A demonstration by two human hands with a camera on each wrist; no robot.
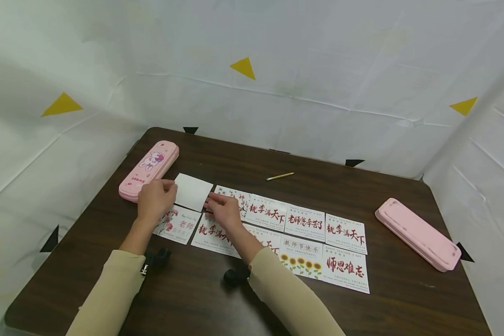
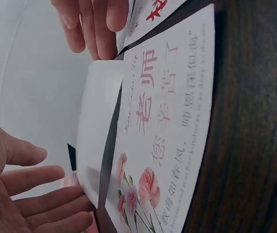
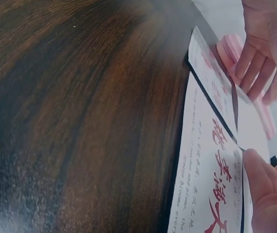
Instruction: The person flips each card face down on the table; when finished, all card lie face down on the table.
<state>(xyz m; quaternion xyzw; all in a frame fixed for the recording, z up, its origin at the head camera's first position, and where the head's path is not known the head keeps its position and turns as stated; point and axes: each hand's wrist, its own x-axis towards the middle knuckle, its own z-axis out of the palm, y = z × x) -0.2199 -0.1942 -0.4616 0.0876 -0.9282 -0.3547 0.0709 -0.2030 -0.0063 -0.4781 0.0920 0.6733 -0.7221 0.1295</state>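
Observation:
A blank white card (image 1: 193,191) lies face-down at the far left end of two rows of printed cards. My left hand (image 1: 156,199) is at its left edge; in the left wrist view the left fingers (image 2: 56,194) are fairly straight and spread, tips by the card's edge. On the opposite side my right hand (image 1: 224,210) touches the card's right edge with extended fingers. Just nearer to me lies a card with pink carnations (image 2: 148,184). Beside that, partly under my right wrist, is a card with red characters (image 3: 221,179).
A pink pencil case with a rabbit picture (image 1: 151,163) lies beyond my left hand. Another pink case (image 1: 417,233) is at the right. A yellow pencil (image 1: 280,176) lies behind the rows. Further right are a sunflower card (image 1: 301,259) and several red-lettered cards.

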